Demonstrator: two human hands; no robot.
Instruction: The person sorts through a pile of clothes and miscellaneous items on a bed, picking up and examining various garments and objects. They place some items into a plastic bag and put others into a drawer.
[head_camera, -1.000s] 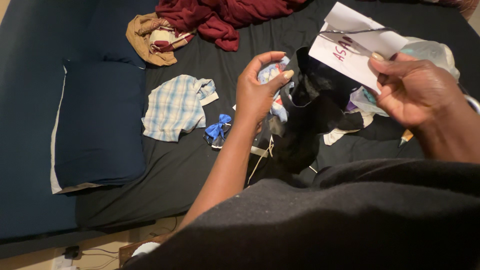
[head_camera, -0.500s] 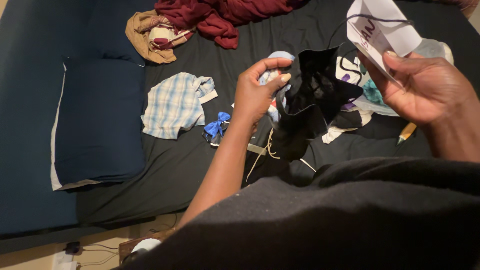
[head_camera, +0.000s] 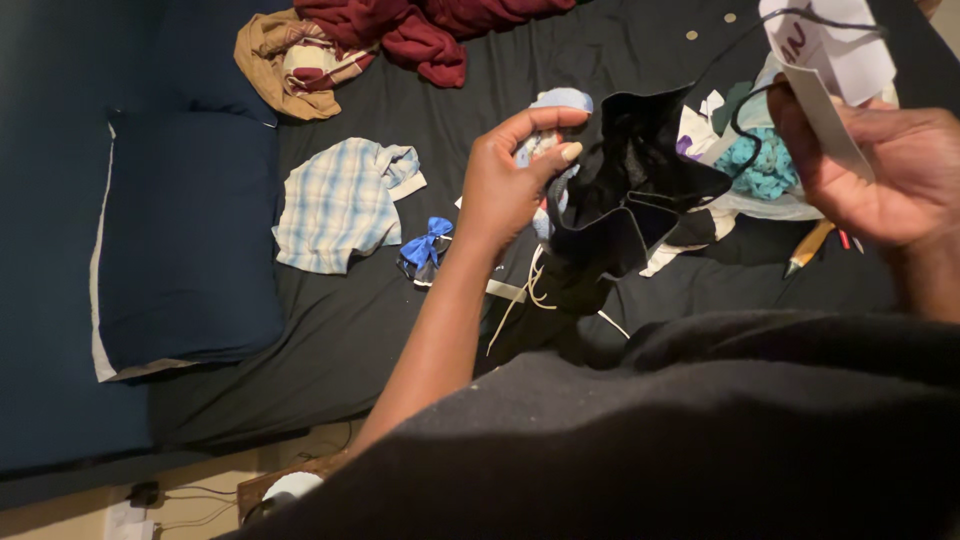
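My left hand (head_camera: 510, 180) is raised over the bed and pinches the edge of a small black cloth bag (head_camera: 630, 190), which hangs open between my hands. At the upper right, my right hand (head_camera: 885, 170) grips a folded white paper card (head_camera: 835, 60) with a thin black cord (head_camera: 745, 110) running from it to the bag. Behind the bag lie a clear plastic bag with a teal cloth (head_camera: 765, 165) and a pale blue cloth (head_camera: 560, 100).
A dark bed sheet (head_camera: 400, 320) carries a plaid cloth (head_camera: 340, 205), a blue bow (head_camera: 425, 248), a tan garment (head_camera: 285, 60), a maroon garment (head_camera: 420, 30), a pencil (head_camera: 810, 247) and cream string (head_camera: 520, 300). A navy pillow (head_camera: 180, 230) lies left.
My right hand has moved the white card up and to the right, drawing the cord with it. The black bag has opened wider and the teal cloth has come into sight.
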